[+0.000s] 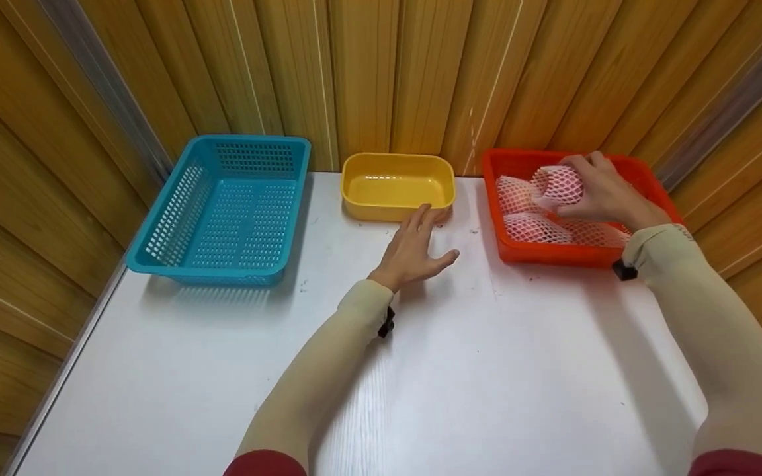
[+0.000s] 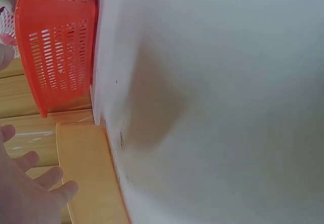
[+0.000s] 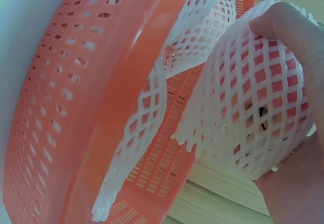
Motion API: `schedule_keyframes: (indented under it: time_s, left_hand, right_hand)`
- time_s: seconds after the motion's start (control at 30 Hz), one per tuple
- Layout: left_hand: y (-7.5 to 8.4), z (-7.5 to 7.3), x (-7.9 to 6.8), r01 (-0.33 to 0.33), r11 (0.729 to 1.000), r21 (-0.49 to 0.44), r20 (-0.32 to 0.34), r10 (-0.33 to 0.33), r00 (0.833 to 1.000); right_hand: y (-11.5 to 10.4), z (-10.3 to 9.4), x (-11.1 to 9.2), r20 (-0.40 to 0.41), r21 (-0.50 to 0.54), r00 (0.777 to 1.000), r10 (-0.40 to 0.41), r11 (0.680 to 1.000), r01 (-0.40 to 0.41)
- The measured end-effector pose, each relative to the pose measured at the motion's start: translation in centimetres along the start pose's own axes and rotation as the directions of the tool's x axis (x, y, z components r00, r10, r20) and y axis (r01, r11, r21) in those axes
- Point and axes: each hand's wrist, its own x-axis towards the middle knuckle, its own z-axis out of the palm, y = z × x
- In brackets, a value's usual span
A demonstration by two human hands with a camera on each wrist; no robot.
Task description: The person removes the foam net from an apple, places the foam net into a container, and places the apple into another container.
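Note:
My right hand (image 1: 602, 192) grips a red, round fruit in a white foam net (image 1: 563, 185), above the red basket. In the right wrist view the fingers and thumb wrap round the netted fruit (image 3: 258, 92), and a small dark spot shows through the mesh. Several more foam-netted pieces (image 1: 533, 228) lie in the red basket (image 1: 533, 252). My left hand (image 1: 414, 251), fingers spread and holding nothing, hovers just in front of the yellow container (image 1: 381, 213). Its fingertips overlap the container's near rim in the head view.
A teal slotted basket (image 1: 242, 225) stands at the back left of the white table (image 1: 454, 383). The yellow container sits between it and the red basket. Wooden panel walls (image 1: 394, 79) rise right behind all three and along both sides.

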Motion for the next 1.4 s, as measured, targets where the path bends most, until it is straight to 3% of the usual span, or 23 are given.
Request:
schedule_keyframes:
  time_s: [0.53,0.87,1.4]
  left_hand:
    - [-1.6,-0.9,-1.0,-0.014,1.0,0.006,-0.057,0.015,0.998]
    - [-2.4,-1.4,-1.7,0.02,1.0,-0.017,-0.065,-0.021,0.998]
    - [-4.1,-2.5,-2.7,0.017,0.999,-0.035,-0.107,-0.021,0.994]
  right_hand:
    - [-0.9,0.5,-0.6,-0.012,0.002,1.0,0.004,1.0,-0.004]
    - [-1.5,0.7,-0.6,-0.019,0.024,1.0,0.005,1.0,-0.005]
    - [-2.9,1.1,-0.2,-0.025,0.042,0.999,-0.044,0.998,0.045]
